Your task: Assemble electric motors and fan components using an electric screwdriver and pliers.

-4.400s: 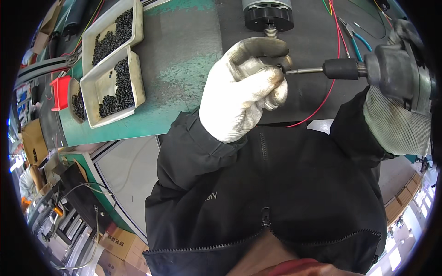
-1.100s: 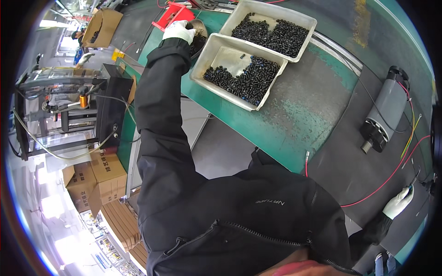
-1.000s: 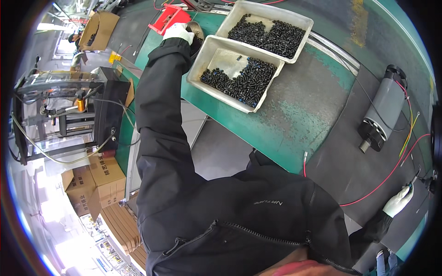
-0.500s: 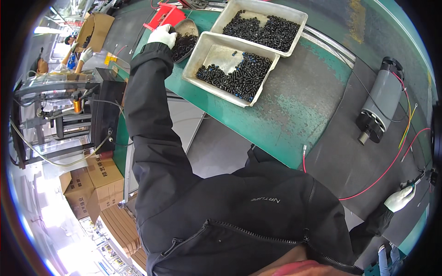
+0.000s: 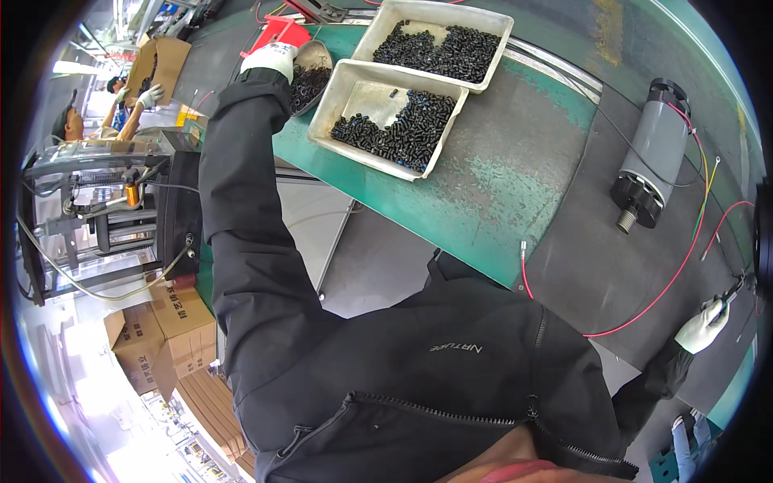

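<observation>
At the far left end of the bench, my left hand [image 5: 272,58] in a white glove reaches to the red plastic bin [image 5: 283,32]. Its fingertips are hidden, so their hold cannot be made out. Close beside it sits a round bowl [image 5: 320,53] of small thin black parts. Out at the far right, my gloved right hand [image 5: 699,328] is closed round a slim dark hand tool [image 5: 729,295], whose exact kind is too small to tell. Near that hand run a red wire [image 5: 644,312] and a grey cylindrical motor [image 5: 659,149] with a threaded shaft.
Two pale trays, a nearer one [image 5: 320,129] and a farther one [image 5: 506,40], hold many small black cylindrical parts on the green bench [image 5: 475,241]. A black-framed machine [image 5: 173,209] and cardboard boxes [image 5: 181,322] stand left. Another person's gloved hands [image 5: 150,97] hold an open carton.
The view has shifted slightly, moving the trays and motor left in the picture. My left hand has moved from the bowl's rim toward the red bin. My right hand keeps its tool.
</observation>
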Demonstrator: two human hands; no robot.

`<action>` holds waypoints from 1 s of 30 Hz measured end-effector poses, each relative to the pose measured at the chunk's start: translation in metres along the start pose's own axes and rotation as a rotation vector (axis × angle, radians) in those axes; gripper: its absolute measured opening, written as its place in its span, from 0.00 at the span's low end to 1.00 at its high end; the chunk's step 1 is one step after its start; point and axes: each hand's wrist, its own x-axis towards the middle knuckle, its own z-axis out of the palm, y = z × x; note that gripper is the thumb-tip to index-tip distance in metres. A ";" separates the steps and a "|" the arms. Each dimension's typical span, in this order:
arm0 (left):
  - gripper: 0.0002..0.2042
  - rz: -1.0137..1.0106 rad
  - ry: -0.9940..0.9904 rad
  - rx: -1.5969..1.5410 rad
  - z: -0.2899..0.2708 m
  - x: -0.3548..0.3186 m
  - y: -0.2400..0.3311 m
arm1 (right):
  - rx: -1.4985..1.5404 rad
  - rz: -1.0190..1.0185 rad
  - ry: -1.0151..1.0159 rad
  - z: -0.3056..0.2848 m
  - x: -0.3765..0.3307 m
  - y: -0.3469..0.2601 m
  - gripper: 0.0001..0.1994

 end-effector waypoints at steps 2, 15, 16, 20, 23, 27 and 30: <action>0.14 0.002 0.000 -0.010 -0.002 -0.002 0.000 | -0.047 -0.008 -0.011 -0.002 0.001 0.001 0.15; 0.12 0.675 -0.141 -2.282 -0.074 -0.112 0.151 | -0.016 -0.167 -0.185 0.032 -0.050 -0.131 0.18; 0.14 0.516 -0.342 -2.117 -0.112 -0.142 0.183 | 0.074 -0.204 -0.317 0.034 -0.054 -0.136 0.22; 0.14 1.003 -0.832 -2.425 -0.132 -0.157 0.282 | -0.102 -0.713 -0.767 0.069 -0.048 -0.230 0.26; 0.15 1.111 -0.817 -2.401 -0.158 -0.154 0.297 | -0.323 -0.885 -0.802 0.058 -0.036 -0.260 0.29; 0.13 1.116 -0.745 -2.192 -0.166 -0.149 0.294 | -0.418 -1.001 -0.794 0.052 -0.032 -0.270 0.29; 0.11 1.055 -0.724 -2.185 -0.168 -0.152 0.293 | -0.439 -1.037 -0.732 0.049 -0.032 -0.270 0.30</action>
